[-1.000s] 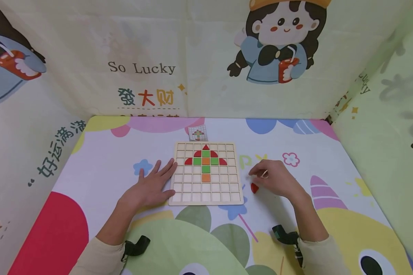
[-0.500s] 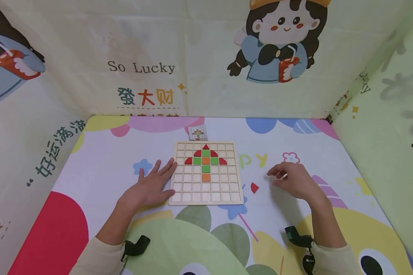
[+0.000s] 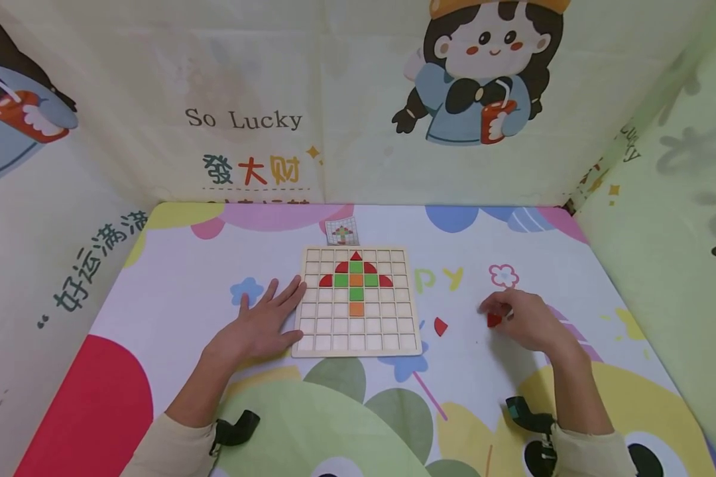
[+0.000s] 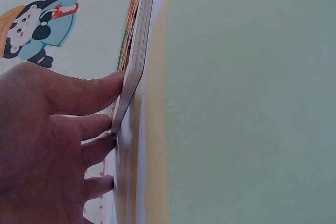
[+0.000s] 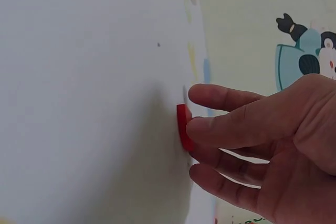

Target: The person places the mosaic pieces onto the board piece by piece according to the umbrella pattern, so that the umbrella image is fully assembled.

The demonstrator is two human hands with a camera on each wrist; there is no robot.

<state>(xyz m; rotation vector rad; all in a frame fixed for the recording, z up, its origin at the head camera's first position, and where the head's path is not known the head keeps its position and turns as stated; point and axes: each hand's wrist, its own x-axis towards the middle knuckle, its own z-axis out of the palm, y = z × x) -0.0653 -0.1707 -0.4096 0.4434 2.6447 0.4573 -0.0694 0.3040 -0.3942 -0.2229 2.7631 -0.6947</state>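
My left hand (image 3: 256,328) lies with spread fingers along the left edge of a wooden grid board (image 3: 322,324), the thumb near its lower corner. In the left wrist view the fingertips (image 4: 113,80) meet the board's side. Red, green and orange tiles form an arrow-like pattern in the grid, with a lower orange tile (image 3: 357,309). Off to the right, my right hand (image 3: 528,321) pinches a red tile (image 5: 182,127) between thumb and fingers, low over the table. Another red quarter-round tile (image 3: 440,326) lies between the board and that hand.
A small pattern card (image 3: 342,231) showing a similar figure lies just behind the board. The table has a colourful printed cover (image 3: 185,265). Printed cloth walls (image 3: 358,99) rise behind and at both sides.
My right hand has moved right, away from the board and the loose red tile. A red tile now shows at its fingertips. The left hand stays at the board.
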